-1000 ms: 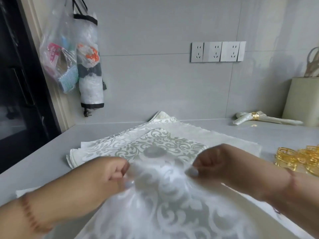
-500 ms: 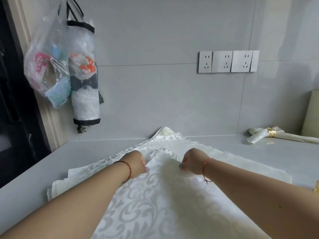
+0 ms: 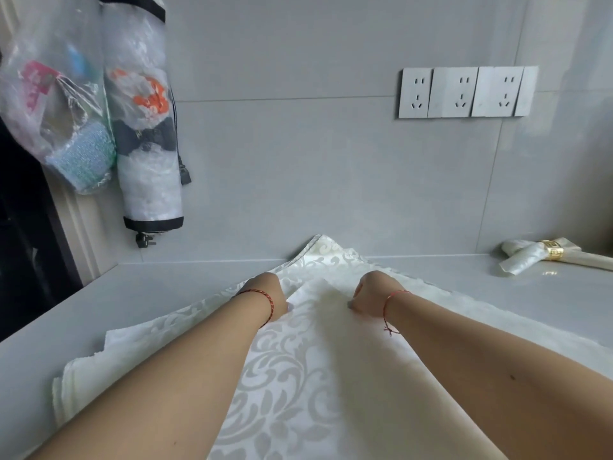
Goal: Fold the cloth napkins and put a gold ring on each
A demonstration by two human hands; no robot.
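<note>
Now both arms are reaching toward twelve o'clock over a white damask napkin that is lying on a stack of like cloths on the grey counter. At the napkin's far corner the left hand is curling its fingers and pinching the cloth edge at about eleven o'clock, thumb tip showing against the fabric; the right hand is doing the same at about one o'clock, fingers closed on the edge. A red string bracelet is sitting on each wrist. Between the two fists the napkin's point is lying flat. At three o'clock, well apart from the hands, a finished napkin is lying rolled with a gold ring around it. On the wall, sockets are showing at one o'clock, and plastic bags are hanging at ten o'clock.
</note>
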